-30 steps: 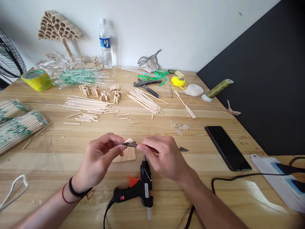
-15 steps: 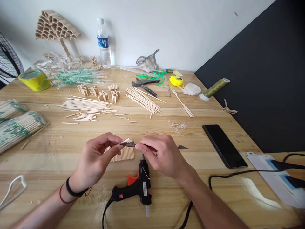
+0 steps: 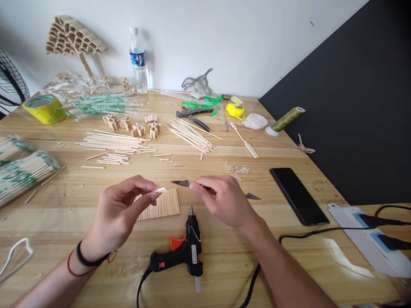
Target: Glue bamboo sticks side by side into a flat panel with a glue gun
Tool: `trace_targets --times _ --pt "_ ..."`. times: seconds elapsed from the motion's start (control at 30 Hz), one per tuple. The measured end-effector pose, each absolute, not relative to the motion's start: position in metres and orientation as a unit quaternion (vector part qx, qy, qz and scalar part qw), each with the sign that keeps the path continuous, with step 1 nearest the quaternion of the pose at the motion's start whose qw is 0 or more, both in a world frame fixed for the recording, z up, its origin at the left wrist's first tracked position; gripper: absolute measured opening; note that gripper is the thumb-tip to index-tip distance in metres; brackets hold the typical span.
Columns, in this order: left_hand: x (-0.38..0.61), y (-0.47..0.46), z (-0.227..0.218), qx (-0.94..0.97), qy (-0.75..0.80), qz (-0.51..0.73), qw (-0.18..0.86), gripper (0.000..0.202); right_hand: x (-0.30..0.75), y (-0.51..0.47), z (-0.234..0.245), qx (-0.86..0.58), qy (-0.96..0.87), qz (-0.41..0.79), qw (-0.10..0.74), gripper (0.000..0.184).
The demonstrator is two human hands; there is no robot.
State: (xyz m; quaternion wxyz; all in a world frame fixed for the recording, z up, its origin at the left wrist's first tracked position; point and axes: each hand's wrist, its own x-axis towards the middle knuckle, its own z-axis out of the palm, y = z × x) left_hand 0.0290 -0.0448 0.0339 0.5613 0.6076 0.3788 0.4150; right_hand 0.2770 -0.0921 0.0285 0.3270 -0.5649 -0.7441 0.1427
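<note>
My left hand [image 3: 123, 209] pinches a short pale stick piece [image 3: 159, 190] between thumb and fingers, just above a flat panel of glued sticks [image 3: 159, 205] lying on the wooden table [image 3: 205, 252]. My right hand [image 3: 221, 202] grips a small dark-bladed knife [image 3: 181, 183], its tip pointing left, a short gap from the stick piece. A black hot glue gun [image 3: 181, 254] with an orange trigger lies on the table just below both hands, nozzle pointing up.
Long sticks [image 3: 114, 141], a second stick pile [image 3: 192, 134], small stick blocks [image 3: 135, 124], pliers [image 3: 194, 114], yellow tape [image 3: 45, 108], water bottle [image 3: 138, 60], a stick tree model [image 3: 73, 40], wrapped stick bundles [image 3: 22, 169], a black phone [image 3: 298, 194], a power strip [image 3: 369, 239] and a green thread spool [image 3: 285, 119].
The knife blade and the stick piece were touching; now my hands have drawn apart, the right hand moving the knife slightly up and right. The view shifted a little.
</note>
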Motion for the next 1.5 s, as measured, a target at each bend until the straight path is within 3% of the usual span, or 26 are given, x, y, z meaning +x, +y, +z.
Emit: trace_targets --times 0.13,0.3,0.8,1.07,1.17,1.37,1.5 --pt "0.025 -0.038 0.034 0.573 0.413 0.423 0.567 0.007 0.284 -0.089 0.028 -0.59 -0.718 0.095 0.358 0.04" --pt "0.028 -0.036 0.029 0.541 0.421 0.387 0.617 0.016 0.273 -0.091 0.027 -0.546 -0.731 0.05 0.405 0.022" --pt "0.041 -0.049 0.025 0.5 0.382 0.33 0.704 0.014 0.247 -0.099 0.017 -0.517 -0.738 -0.074 0.428 0.043" --pt "0.042 -0.048 0.026 0.442 0.385 0.337 0.737 0.019 0.244 -0.102 0.014 -0.53 -0.727 -0.12 0.42 0.039" --pt "0.039 -0.044 0.026 0.508 0.409 0.345 0.675 0.024 0.246 -0.102 0.014 -0.538 -0.717 -0.127 0.425 0.043" --pt "0.021 -0.01 0.009 0.735 0.48 0.336 0.34 0.025 0.255 -0.1 0.016 -0.532 -0.715 -0.132 0.433 0.041" --pt "0.007 0.012 -0.008 0.792 0.473 0.319 0.219 0.022 0.257 -0.099 0.017 -0.53 -0.732 -0.109 0.415 0.035"
